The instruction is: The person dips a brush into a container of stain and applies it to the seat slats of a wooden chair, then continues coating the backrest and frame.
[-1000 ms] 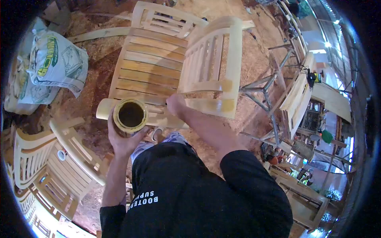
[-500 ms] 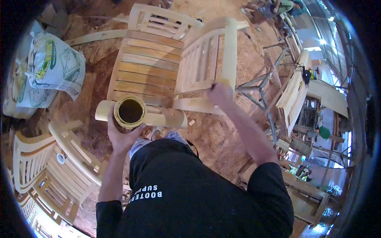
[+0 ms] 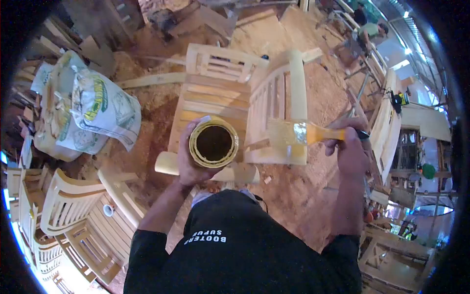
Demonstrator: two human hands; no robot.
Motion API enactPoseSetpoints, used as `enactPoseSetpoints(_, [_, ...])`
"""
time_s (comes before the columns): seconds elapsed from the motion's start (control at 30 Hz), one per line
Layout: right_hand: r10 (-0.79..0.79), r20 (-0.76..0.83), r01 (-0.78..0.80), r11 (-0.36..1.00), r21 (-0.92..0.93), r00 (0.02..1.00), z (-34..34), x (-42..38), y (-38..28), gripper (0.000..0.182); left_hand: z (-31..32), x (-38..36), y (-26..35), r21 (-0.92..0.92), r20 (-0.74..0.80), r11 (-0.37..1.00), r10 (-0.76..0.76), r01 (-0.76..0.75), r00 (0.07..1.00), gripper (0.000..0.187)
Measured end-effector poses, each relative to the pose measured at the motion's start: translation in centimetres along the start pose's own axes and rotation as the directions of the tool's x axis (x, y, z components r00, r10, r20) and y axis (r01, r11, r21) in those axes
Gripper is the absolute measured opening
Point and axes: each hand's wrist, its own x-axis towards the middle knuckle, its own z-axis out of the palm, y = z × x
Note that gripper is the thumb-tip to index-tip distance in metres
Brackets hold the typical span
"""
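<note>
Head view: One round tub appears near the centre of the frame, its mouth facing the camera, its yellowish rim smeared and its inside dark.
Left grip: The person's left grip is closed around the tub's left side, holding it in front of the chair.
Brush: One broad, flat paintbrush lies crosswise right of centre, its pale bristles pointing left; a shiny metal band joins them to an orange handle with a black end.
Right grip: The person's right grip is closed on the handle.
Chair: One pale wooden chair fills the upper middle, slatted in seat and back, several seat slats a warmer gold than the whitish frame.
Contact: The bristles overlap the lower end of the chair's back in the frame; whether they touch the wood cannot be told.
Lower left: At least two more slatted wooden chairs crowd the edge, with one white cup on a seat.
Upper left: At least two bulky white sacks stand together, one printed with green and yellow lettering.
Upper right: One co-worker in a greenish top leans forward.
Clothing: One black shirt with white lettering covers the person's torso, bottom centre.
Ground: Reddish-brown floor, flecked with pale scraps.
</note>
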Motion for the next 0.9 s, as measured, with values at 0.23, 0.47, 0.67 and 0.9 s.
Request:
enactPoseSetpoints(0.23, [-0.338, -0.168, 0.346, 0.938, 0.018, 0.926, -3.2, -0.1, -4.4, 0.038, 0.9, 8.9, 3.7, -0.027, -0.076, 0.922, 0.383, -0.386, 0.921, 0.127])
enactPoseSetpoints(0.47, [-0.648, -0.183, 0.622, 0.762, -0.18, 0.74, -2.7, -2.0, -8.4, 0.045, 2.3, 11.2, 6.0, 0.04, -0.167, 0.869, 0.493, -0.494, 0.854, 0.13])
enactPoseSetpoints(0.67, [-0.648, -0.218, 0.662, 0.75, -0.016, 0.729, -2.5, -2.6, -9.6, 0.053, 3.4, 11.6, 6.9, 0.001, -0.279, 0.857, 0.495, -0.515, 0.823, 0.129])
enactPoseSetpoints(0.9, [-0.719, 0.125, 0.73, 0.675, -0.108, 0.683, -0.3, -4.0, -10.7, 0.045, 3.0, 11.7, 6.6, 0.083, -0.191, 0.853, 0.521, -0.515, 0.832, 0.108])
